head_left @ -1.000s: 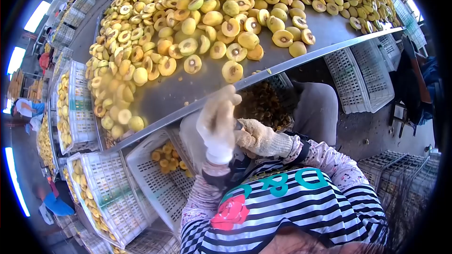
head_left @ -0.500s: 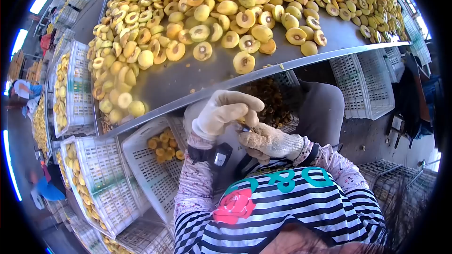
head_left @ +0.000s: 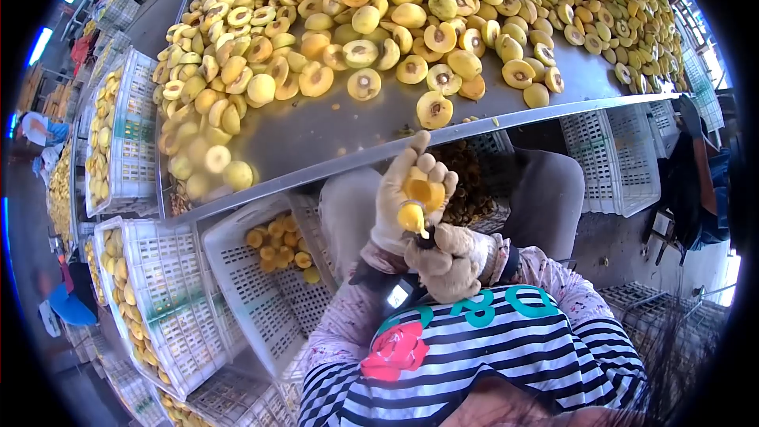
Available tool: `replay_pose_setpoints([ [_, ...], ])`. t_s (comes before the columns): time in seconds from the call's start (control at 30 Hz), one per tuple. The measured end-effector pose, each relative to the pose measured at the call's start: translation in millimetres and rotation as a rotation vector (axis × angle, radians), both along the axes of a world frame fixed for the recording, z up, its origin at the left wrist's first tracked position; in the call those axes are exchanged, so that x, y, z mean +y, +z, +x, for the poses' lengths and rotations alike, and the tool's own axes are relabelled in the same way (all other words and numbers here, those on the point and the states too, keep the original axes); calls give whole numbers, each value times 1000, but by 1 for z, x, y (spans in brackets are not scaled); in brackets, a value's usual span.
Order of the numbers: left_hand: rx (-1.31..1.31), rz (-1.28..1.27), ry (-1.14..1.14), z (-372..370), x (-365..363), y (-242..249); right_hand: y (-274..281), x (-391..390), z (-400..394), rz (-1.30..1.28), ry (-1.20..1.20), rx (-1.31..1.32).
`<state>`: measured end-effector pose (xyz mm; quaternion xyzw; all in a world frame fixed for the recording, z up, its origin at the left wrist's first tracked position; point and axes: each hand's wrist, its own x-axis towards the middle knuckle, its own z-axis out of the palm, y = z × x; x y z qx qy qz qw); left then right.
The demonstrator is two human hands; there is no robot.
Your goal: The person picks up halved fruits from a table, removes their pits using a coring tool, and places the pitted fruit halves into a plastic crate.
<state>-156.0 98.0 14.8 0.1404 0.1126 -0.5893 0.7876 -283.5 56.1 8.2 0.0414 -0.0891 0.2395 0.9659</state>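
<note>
My left hand [head_left: 402, 198], in a pale glove, is raised just below the metal table's front edge, palm up, with its fingers curled round a yellow fruit half [head_left: 427, 192]. At its palm shows a small yellow tool head [head_left: 412, 217] with a narrow tip. Close against it on the right, my right hand [head_left: 449, 261], also gloved, is closed round a dark handle [head_left: 425, 240], mostly hidden by the fingers. Many halved yellow fruits [head_left: 364, 85] lie on the table, some showing brown centres.
The metal table [head_left: 316, 138] has a raised front rim. White crates [head_left: 257, 292] stand at the lower left, some holding fruit. Dark scraps [head_left: 466, 182] lie below the table between my knees. More crates [head_left: 609, 158] stand at the right. A person in blue [head_left: 73, 304] is at the far left.
My left hand has opened from a pinch, turned palm up and now cradles a fruit half. My right hand has shifted slightly down. The view has tilted, so the table appears lower.
</note>
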Motion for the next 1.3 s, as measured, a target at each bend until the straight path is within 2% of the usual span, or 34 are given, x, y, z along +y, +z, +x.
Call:
replay_pose_setpoints([
  [0.07, -33, -54, 52, 4, 7, -9, 17, -6, -2, 62, -25, 42],
  [0.1, -237, -14, 130, 11, 18, -4, 19, -11, -6, 138, -28, 53],
  [0.13, -839, 148, 209, 19, 37, 0, 24, -17, -17, 46, -145, 148],
  [0.17, -1381, 465, 336, 27, 56, 5, 12, -21, -14, 24, -190, 31],
  [0.2, -1870, 719, 333, 37, 82, 15, 17, -39, -22, -441, -111, 268],
  [0.23, -1751, 651, 477, 42, 99, 18, 8, -31, -19, -969, -185, 333],
  [0.27, -1401, 652, 544, 54, 113, 5, 0, -24, -14, -1503, -252, 401],
  [0.3, -2168, 1126, 341, 73, 133, 12, 5, -25, -16, -1940, -294, 251],
  [0.33, -2729, 1362, 278, 79, 149, 14, 8, -24, -16, -1974, -391, 227],
  [0.4, -2601, 1301, 393, 72, 135, 37, 11, -23, -17, -2040, -578, 189],
  [0.47, -2337, 889, 474, 61, 103, 50, 2, -30, -17, -1992, -552, 218],
  [0.53, -2319, 648, 383, 43, 74, 46, 4, -32, -19, -1954, -627, 239],
  [0.57, -2297, 533, 330, 34, 59, 43, 11, -32, -23, -2018, -657, 290],
  [0.6, -2525, 353, 284, 15, 41, 54, 13, -33, -28, -2056, -630, 315],
  [0.63, -2569, 184, 242, 2, 27, 49, 15, -34, -32, -2095, -598, 333],
  [0.67, -2737, 186, 114, -11, 17, 51, 17, -35, -34, -2131, -562, 349],
  [0.7, -2788, 190, 4, -18, 13, 43, 29, -39, -37, -2285, -358, 248],
  [0.73, -2836, 203, -104, -21, 10, 33, 23, -38, -44, -2220, -444, 282],
  [0.77, -2766, 244, -109, -11, 7, 28, 22, -39, -48, -2178, -451, 293],
  [0.8, -2617, 336, -151, 9, 8, 23, 21, -39, -51, -2136, -457, 302],
  [0.83, -2143, 572, -203, 25, 7, 26, 23, -41, -55, -2090, -546, 298],
  [0.87, -1886, 749, -55, 39, 9, 31, 20, -43, -56, -2066, -565, 284],
  [0.9, -1738, 747, 67, 65, 14, 15, 18, -47, -55, -2046, -597, 266],
  [0.93, -1855, 745, 153, 77, 9, 17, 17, -52, -53, -2025, -635, 243],
  [0.97, -1970, 752, 246, 89, 4, 19, 17, -52, -52, -1837, -676, 287],
  [1.0, -2067, 807, 206, 106, -2, 12, 16, -49, -51, -1726, -671, 301],
  [1.07, -2264, 882, 104, 128, -20, 5, 22, -50, -49, -1668, -586, 289],
  [1.1, -2364, 899, 42, 133, -32, 5, 27, -54, -49, -1679, -498, 300],
  [1.13, -2428, 989, -71, 132, -46, 4, 25, -53, -48, -1708, -513, 314],
  [1.2, -2415, 1071, -234, 134, -67, -1, 15, -48, -48, -1769, -539, 353],
  [1.23, -2332, 1136, -355, 130, -76, 3, 13, -47, -49, -1815, -591, 311],
  [1.27, -2241, 1197, -474, 125, -82, 8, 14, -48, -48, -1752, -547, 316],
  [1.3, -2257, 1118, -298, 138, -83, -16, 11, -47, -48, -1729, -567, 305],
])
